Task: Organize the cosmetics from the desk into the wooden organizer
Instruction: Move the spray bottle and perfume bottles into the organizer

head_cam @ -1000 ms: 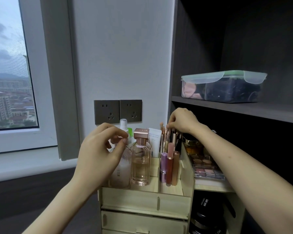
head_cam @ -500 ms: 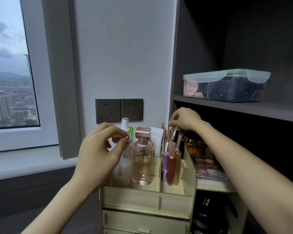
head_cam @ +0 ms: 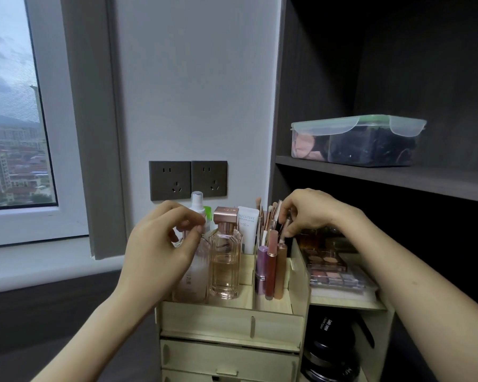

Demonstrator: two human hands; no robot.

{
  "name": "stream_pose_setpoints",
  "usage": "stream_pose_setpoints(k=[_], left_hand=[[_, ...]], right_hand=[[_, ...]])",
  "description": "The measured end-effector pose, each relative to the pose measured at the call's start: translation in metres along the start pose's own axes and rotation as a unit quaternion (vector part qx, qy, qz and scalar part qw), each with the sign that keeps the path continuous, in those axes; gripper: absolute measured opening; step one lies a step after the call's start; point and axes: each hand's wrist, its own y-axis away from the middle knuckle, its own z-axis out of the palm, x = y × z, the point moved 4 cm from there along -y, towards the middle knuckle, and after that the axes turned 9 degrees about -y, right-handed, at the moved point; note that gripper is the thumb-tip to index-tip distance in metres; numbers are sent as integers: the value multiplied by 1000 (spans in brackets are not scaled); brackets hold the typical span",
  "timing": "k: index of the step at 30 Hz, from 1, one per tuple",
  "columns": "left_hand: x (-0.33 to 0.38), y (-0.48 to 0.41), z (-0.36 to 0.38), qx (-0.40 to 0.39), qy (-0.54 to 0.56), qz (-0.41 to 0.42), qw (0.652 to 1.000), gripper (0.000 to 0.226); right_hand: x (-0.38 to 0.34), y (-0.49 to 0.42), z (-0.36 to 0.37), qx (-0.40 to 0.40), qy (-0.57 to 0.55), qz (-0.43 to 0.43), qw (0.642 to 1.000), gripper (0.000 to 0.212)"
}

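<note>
- Shelving: dark, fills the right half of the frame.
- Window: upper left, city view behind the glass.
- Organizer: pale wood, lower centre, against the wall and the shelving's side; open compartments on top, drawers below, and a side shelf to the right.
- Box: clear plastic with a green-edged lid, on the shelf at upper right.
- Left hand: left of centre, fingers and thumb curled round the top of the frosted bottle, which stands in the organizer's front left compartment.
- Right hand: right of centre, fingers bent downward, tips pinching one brush in the organizer's rear right compartment.
- Sockets: two dark plates on the wall, centre.
- Palettes: stacked flat on the side shelf.
- Jars: black, under the side shelf, lower right.
- Perfume: clear, rose-gold cap, upright, touching the frosted bottle's right side.
- Tube: white, upright behind the perfume.
- Glosses: three slim tubes upright in the front right compartment.
- Brushes: a bunch standing behind the glosses.
</note>
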Motion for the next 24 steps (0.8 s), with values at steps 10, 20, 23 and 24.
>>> stream_pose_setpoints(k=[10, 20, 23, 24], left_hand=[[4, -1, -3, -1, -9, -7, 1000, 14], [2, -1, -7, 5, -12, -12, 1000, 16], [2, 0, -10, 12, -9, -8, 1000, 14], [0, 1, -12, 15, -10, -8, 1000, 14]], right_hand=[[1, -12, 10, 47, -18, -1, 999, 17], [0, -5, -10, 80, -69, -34, 994, 10], [-8, 6, -23, 117, -96, -51, 987, 3], [-13, 13, -27, 133, -110, -57, 983, 3]])
